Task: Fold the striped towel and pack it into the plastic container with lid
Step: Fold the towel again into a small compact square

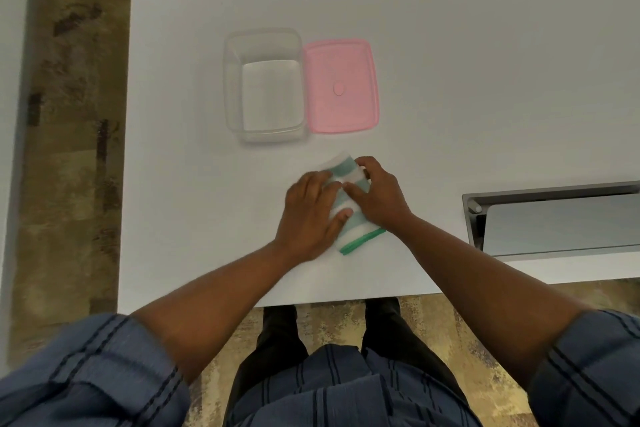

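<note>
The striped towel [358, 230], white with green bands, lies folded into a narrow bundle on the white table [485, 80]. My left hand [310, 215] presses flat on its left side. My right hand [375, 192] holds its right side, fingers curled over the far end. Both hands cover most of the towel; only the far tip and the near green edge show. Beyond the towel stands the clear plastic container [230, 87], open and holding nothing. Its pink lid [341, 85] lies flat on the table, touching the container's right side.
A grey rectangular recess with a metal frame [554, 218] is set into the table at the right. The table's near edge runs just below my forearms. Patterned carpet [76, 114] lies to the left.
</note>
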The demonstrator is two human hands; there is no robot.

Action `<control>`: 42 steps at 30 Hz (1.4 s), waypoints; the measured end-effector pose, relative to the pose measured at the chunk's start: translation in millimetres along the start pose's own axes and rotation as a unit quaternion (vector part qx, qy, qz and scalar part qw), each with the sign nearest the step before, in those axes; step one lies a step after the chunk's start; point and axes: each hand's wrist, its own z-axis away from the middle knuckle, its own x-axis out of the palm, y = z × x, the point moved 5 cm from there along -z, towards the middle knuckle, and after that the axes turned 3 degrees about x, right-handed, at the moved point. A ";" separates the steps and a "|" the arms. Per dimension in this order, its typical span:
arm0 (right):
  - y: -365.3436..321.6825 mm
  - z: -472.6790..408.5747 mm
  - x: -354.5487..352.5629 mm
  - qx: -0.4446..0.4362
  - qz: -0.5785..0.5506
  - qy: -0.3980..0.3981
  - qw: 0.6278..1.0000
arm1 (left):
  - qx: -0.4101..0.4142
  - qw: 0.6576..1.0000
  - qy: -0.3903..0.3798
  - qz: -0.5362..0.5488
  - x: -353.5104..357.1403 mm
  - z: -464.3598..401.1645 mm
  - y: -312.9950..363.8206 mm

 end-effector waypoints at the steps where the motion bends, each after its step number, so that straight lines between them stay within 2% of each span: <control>1: -2.6 0.1 -1.0 -0.021 0.024 0.011 0.999 | -0.001 1.000 -0.028 -0.005 6.9 6.2 4.9; 6: -0.2 -5.7 4.9 -0.044 0.161 0.016 0.986 | 0.000 0.987 -0.144 -0.066 40.4 21.7 0.7; 10: 9.8 -2.6 12.3 -0.064 0.273 0.023 0.960 | 0.033 0.978 -0.182 -0.097 55.6 25.3 -8.0; 15: 17.8 3.2 15.2 -0.057 0.323 0.077 0.942 | 0.051 0.973 -0.208 -0.086 59.8 19.3 -9.9; 17: 11.0 10.7 14.0 -0.099 0.316 0.097 0.939 | 0.071 0.972 -0.205 -0.086 53.1 17.7 -14.1; 19: 5.7 17.5 16.9 -0.160 0.323 0.067 0.930 | 0.093 0.971 -0.201 -0.085 45.3 17.0 -20.0; 21: 7.1 20.3 21.9 -0.184 0.352 0.033 0.917 | 0.112 0.971 -0.194 -0.086 38.7 17.6 -26.5; 26: 17.4 16.1 30.2 -0.131 0.387 -0.001 0.913 | 0.103 0.978 -0.168 -0.063 27.4 12.4 -32.5; 31: 24.0 15.7 32.7 -0.125 0.392 0.000 0.911 | 0.054 0.985 -0.156 -0.056 35.9 3.3 -20.3; 37: 33.5 10.2 39.5 -0.108 0.375 -0.013 0.921 | 0.063 0.979 -0.181 -0.073 51.9 -1.1 -31.2; 42: 30.9 11.0 37.0 -0.122 0.359 -0.005 0.925 | 0.051 0.985 -0.148 -0.069 45.2 3.1 -27.5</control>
